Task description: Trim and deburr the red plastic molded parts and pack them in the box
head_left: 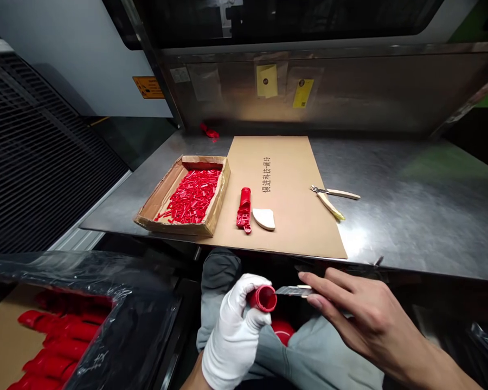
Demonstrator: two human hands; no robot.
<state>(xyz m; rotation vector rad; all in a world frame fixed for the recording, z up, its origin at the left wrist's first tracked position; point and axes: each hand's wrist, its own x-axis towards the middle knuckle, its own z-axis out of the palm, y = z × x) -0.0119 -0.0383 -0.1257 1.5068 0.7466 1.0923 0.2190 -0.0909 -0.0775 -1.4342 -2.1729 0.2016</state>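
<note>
Right hand holds one knife, gloved left hand one red tube.

Counting stuff up: two hands, one knife, one pair of cutters, one white wedge, one cardboard sheet, one tray of red chips (way too many to count lol). Red tubular parts: one held, one on the sheet, at least four in the plastic-lined box, rest hidden. Also two yellow cards, one orange sticker.
</note>
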